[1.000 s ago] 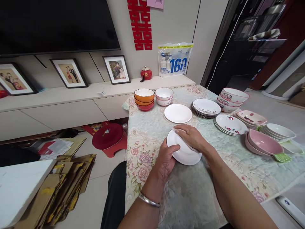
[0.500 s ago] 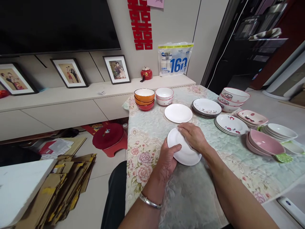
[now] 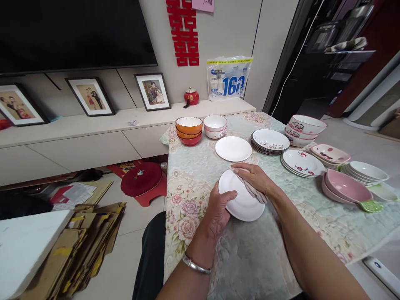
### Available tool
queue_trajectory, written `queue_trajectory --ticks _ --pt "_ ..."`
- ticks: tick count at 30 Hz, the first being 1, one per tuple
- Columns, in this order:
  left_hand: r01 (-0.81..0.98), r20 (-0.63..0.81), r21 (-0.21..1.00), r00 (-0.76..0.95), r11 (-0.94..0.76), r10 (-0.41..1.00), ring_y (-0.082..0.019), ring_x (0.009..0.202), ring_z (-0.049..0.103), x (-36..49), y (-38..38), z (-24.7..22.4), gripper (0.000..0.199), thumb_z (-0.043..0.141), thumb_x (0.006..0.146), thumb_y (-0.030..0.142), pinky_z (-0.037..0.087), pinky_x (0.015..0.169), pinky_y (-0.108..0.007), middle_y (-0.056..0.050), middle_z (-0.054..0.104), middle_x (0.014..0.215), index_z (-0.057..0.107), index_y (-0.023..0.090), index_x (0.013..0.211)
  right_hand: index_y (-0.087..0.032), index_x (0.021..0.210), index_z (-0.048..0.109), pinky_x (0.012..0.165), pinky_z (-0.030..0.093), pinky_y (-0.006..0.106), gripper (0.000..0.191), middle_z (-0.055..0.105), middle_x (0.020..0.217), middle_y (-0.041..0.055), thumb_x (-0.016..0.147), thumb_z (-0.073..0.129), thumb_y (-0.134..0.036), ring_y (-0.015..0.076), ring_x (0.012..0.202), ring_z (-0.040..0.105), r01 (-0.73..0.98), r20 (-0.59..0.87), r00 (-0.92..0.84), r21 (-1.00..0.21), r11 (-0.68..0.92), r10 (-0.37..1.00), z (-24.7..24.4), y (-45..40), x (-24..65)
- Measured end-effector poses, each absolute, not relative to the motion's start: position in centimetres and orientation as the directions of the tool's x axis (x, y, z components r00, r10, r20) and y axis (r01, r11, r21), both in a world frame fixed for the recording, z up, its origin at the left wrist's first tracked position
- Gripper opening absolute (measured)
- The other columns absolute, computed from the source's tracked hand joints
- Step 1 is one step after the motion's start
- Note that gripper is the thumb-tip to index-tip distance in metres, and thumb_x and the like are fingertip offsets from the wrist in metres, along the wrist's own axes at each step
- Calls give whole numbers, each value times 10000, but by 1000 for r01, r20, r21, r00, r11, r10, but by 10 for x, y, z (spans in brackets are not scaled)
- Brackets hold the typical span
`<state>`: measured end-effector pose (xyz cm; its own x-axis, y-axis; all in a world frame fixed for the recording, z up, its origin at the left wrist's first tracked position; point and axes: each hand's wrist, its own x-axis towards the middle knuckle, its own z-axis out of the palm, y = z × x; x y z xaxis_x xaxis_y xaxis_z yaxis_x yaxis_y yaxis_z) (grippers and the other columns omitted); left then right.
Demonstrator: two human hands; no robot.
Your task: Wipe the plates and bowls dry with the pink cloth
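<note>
A small white plate (image 3: 240, 204) is tilted up above the near part of the table. My left hand (image 3: 220, 204) grips its left rim, with the thumb lying over the face. A pale greyish-pink cloth (image 3: 256, 193) rests against the plate's right side under my right hand (image 3: 252, 177). The fingers of that hand press the cloth to the rim and upper face. Just beyond the held plate lies another white plate (image 3: 233, 148) flat on the tablecloth.
Orange and red bowls (image 3: 189, 130) and white bowls (image 3: 215, 126) stand at the back left of the table. Stacked plates (image 3: 270, 140), flowered plates (image 3: 303, 163), pink dishes (image 3: 346, 184) and tall bowls (image 3: 306, 129) fill the right. A red stool (image 3: 143, 181) stands left.
My right hand has shifted slightly on the plate, and more of the cloth shows beneath it. The left hand keeps its hold on the rim.
</note>
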<state>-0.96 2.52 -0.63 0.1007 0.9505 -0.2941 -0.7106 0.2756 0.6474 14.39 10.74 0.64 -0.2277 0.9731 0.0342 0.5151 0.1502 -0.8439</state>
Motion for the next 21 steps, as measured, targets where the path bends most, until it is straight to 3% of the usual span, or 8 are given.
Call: queue_trajectory --ticks 4,7,9,15,19,21 --pt "-730 -284 632 92 259 954 -271 908 679 -8 26 -8 713 807 500 109 508 844 -385 -113 748 1020 620 119 1188 -191 1041 770 778 507 337 407 767 915 51 771 658 -474 233 846 673 425 -53 26 -903 -59 998 1 110 145" --pt "-732 -279 629 103 262 955 -272 971 668 -4 27 -10 693 832 491 116 497 889 -376 -123 743 1054 630 111 1153 -174 1005 771 784 501 338 404 766 924 64 760 653 -473 239 862 674 414 -29 181 -905 -103 983 -2 113 150" --pt "-738 -290 621 97 265 952 -276 1014 659 -2 27 -11 719 844 490 122 490 912 -380 -120 735 1091 619 129 1173 -176 993 770 842 492 351 387 765 967 70 796 613 -469 248 922 673 480 15 187 -874 -78 982 -3 114 152" --pt "-781 -289 565 114 266 950 -278 1058 646 -1 26 -12 762 842 498 107 481 940 -397 -108 715 1145 594 171 1215 -210 1127 735 1029 416 415 368 702 1221 92 910 519 -413 274 1174 599 726 245 -137 -634 266 960 -2 104 139" --pt "-783 -266 568 115 252 957 -246 991 661 0 26 -10 708 833 500 82 481 909 -363 -70 725 1063 610 184 1164 -254 1159 719 1091 356 492 319 679 1274 75 952 503 -361 276 1259 550 641 316 -474 -515 568 822 4 89 119" --pt "-780 -257 577 109 243 960 -234 990 659 0 26 -9 678 832 500 76 476 905 -348 -53 721 1063 617 196 1131 -293 1136 726 1118 306 537 290 677 1281 47 962 504 -361 279 1293 525 599 309 -565 -484 638 765 6 86 114"
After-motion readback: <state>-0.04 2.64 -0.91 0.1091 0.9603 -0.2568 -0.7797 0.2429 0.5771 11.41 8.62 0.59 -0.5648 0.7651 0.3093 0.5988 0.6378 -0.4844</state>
